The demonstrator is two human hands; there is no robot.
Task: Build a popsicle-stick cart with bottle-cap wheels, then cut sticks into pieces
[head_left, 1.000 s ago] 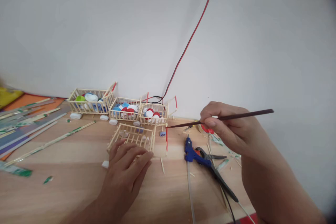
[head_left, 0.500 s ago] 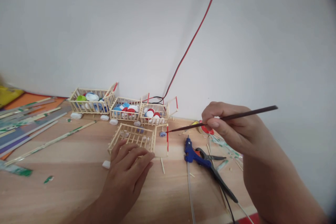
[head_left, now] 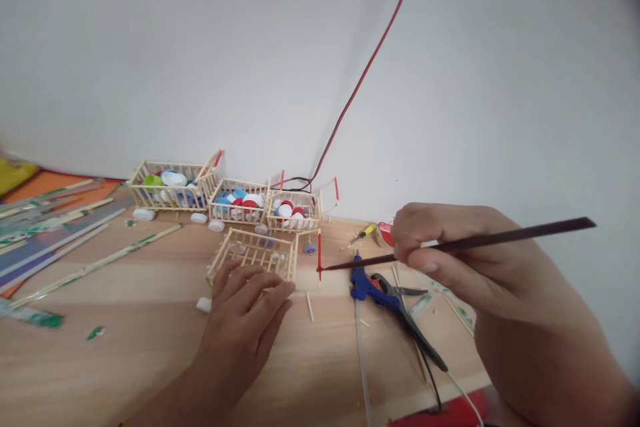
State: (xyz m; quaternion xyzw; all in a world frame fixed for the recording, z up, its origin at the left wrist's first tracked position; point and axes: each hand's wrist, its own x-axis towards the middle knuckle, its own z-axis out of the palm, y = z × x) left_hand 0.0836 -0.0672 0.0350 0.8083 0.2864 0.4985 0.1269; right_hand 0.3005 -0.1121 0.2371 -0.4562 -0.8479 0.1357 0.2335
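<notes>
My right hand (head_left: 450,247) pinches a slim dark paintbrush (head_left: 500,237), whose tip touches the red handle bar (head_left: 319,255) of a small stick-built shopping cart (head_left: 295,257). My left hand (head_left: 250,320) lies over the near side of this cart, its bent fingers holding it and hiding part of the basket. Under the cart show a white wheel (head_left: 203,305) and a blue wheel (head_left: 310,249). A small pot with red inside (head_left: 384,235) is just left of my right hand, partly covered by it.
Three similar carts (head_left: 170,197) filled with bottle caps stand along the wall. A blue glue gun (head_left: 375,293) and scissors (head_left: 395,287) lie right of centre, near a yellow cutter (head_left: 367,232). Sticks and wrappers (head_left: 55,227) cover the left side. A red-black cable (head_left: 367,67) hangs down the wall.
The brush tip has moved down along the red bar, and my right hand has shifted slightly right and down. My left hand stays on the cart. The view has shifted slightly.
</notes>
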